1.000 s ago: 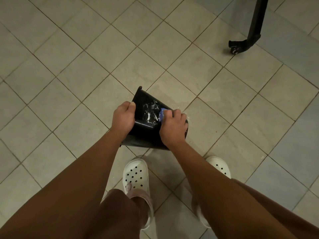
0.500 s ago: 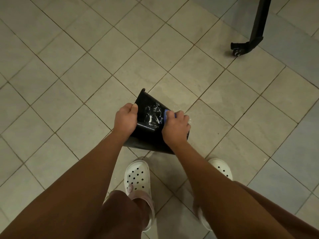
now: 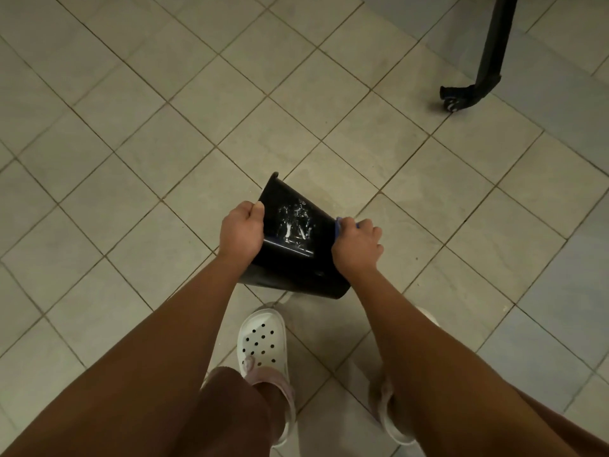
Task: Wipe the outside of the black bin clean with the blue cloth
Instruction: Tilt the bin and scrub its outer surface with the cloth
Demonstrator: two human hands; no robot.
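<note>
The black bin [image 3: 293,258] lies tilted on the tiled floor just ahead of my feet, its glossy side facing up with white soapy streaks on it. My left hand [image 3: 242,230] grips the bin's left edge. My right hand [image 3: 357,247] is closed on the blue cloth [image 3: 339,225] and presses it against the bin's right edge. Only a small strip of the cloth shows above my fingers.
Grey floor tiles [image 3: 164,127] surround the bin. A black metal leg with a small caster [image 3: 461,94] stands at the far right. My two white clogs [image 3: 263,341] are planted right behind the bin.
My right hand has slid the cloth from the middle of the bin's upper side out to its right edge, uncovering the streaked face. My left hand kept its grip.
</note>
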